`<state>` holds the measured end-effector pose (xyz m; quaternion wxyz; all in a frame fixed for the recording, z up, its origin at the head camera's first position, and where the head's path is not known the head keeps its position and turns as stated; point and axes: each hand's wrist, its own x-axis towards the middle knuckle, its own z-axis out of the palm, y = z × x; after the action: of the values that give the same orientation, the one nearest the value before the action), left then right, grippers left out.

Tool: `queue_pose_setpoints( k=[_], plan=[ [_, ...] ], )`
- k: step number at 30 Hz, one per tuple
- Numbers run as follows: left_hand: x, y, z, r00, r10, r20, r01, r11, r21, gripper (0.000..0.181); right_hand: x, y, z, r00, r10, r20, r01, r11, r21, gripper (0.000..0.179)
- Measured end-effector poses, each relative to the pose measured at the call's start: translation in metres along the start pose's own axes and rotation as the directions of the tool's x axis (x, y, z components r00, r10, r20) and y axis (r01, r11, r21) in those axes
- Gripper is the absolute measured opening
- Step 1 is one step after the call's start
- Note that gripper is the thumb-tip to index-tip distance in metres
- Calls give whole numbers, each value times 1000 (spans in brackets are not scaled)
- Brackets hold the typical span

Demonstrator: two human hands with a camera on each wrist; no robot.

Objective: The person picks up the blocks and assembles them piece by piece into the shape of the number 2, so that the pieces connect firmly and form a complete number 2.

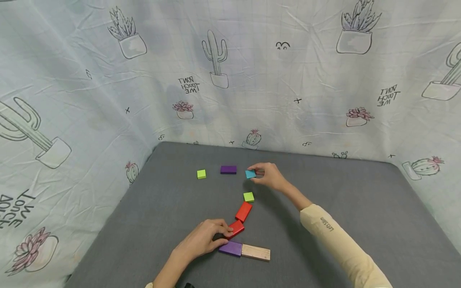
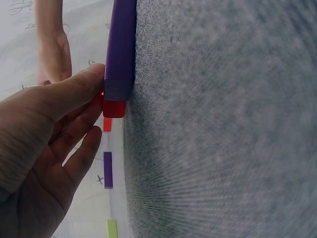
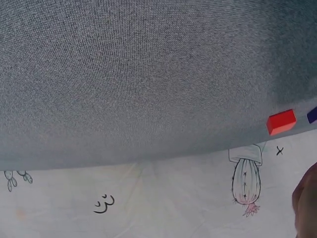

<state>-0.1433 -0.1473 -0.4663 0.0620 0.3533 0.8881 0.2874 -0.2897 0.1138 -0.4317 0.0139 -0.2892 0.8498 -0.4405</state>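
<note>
In the head view my right hand (image 1: 271, 176) pinches a small light-blue block (image 1: 250, 174) between thumb and fingers, with a shadow on the cloth below. My left hand (image 1: 205, 237) lies over the near red block (image 1: 236, 228), its fingertips on that block. Its thumb rests at the top of a purple block (image 1: 231, 248), seen close up as the tall purple block (image 2: 120, 49) in the left wrist view. A plain wooden block (image 1: 255, 252) touches the purple one end to end. Another red block (image 1: 243, 211) continues the line, with a lime-green block (image 1: 248, 197) at its far end.
Toward the back of the grey table (image 1: 345, 208) lie a dark purple block (image 1: 228, 170) and a second lime-green block (image 1: 201, 174). A pale curtain (image 1: 252, 64) printed with cacti hangs behind and beside the table.
</note>
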Motion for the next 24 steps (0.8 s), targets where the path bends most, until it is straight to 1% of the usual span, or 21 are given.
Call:
queue_pose_setpoints(
  k=[3, 6, 8, 13, 17, 24],
  plan=[
    [0, 0, 0, 1000, -12, 6, 12, 1000, -3, 22, 0, 3, 3, 995, -54, 82, 58, 997, -49, 30],
    [0, 0, 0, 1000, -14, 6, 14, 1000, -7, 22, 0, 6, 6, 983, -109, 146, 124, 988, -97, 30],
    [1, 0, 0, 1000, -17, 8, 17, 1000, -8, 22, 0, 6, 8, 975, -128, 180, 150, 981, -119, 30],
    [0, 0, 0, 999, -31, 16, 31, 999, -16, 23, 2, 7, 16, 962, -137, 234, 182, 966, -183, 30],
    [0, 0, 0, 999, -30, 16, 31, 999, -23, 23, 4, 8, 21, 951, -160, 266, 226, 944, -239, 29],
    [0, -1, 0, 1000, 1, -1, -1, 1000, -24, 23, 6, 9, 25, 930, -183, 318, 293, 892, -345, 28]
  ],
)
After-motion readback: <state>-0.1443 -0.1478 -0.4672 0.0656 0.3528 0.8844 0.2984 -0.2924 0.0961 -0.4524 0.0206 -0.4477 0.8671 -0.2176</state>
